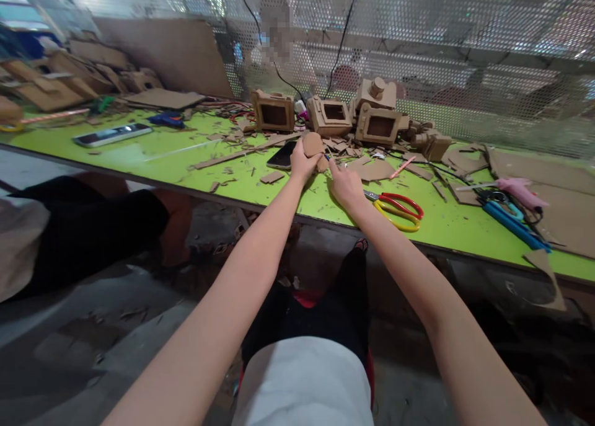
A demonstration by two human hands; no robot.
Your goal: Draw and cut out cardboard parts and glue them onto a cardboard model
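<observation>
My left hand (303,164) is closed on a round cardboard piece (313,144), holding it above the green table (242,193). Close on its right, my right hand (346,183) pinches a thin, dark blue pen-like tool (326,157), its tip near the cardboard. Which kind of tool it is cannot be made out. A black phone (280,157) lies flat just left of my left hand. Beside my right wrist are scissors with red and yellow handles (402,209).
Cardboard camera-like models (379,127) stand at the back amid scraps. On the right lie a pink glue gun (520,192), a blue-handled tool (511,223) and cardboard sheets (558,196). A long device (113,134) lies left. Another person's leg (102,224) is at the left.
</observation>
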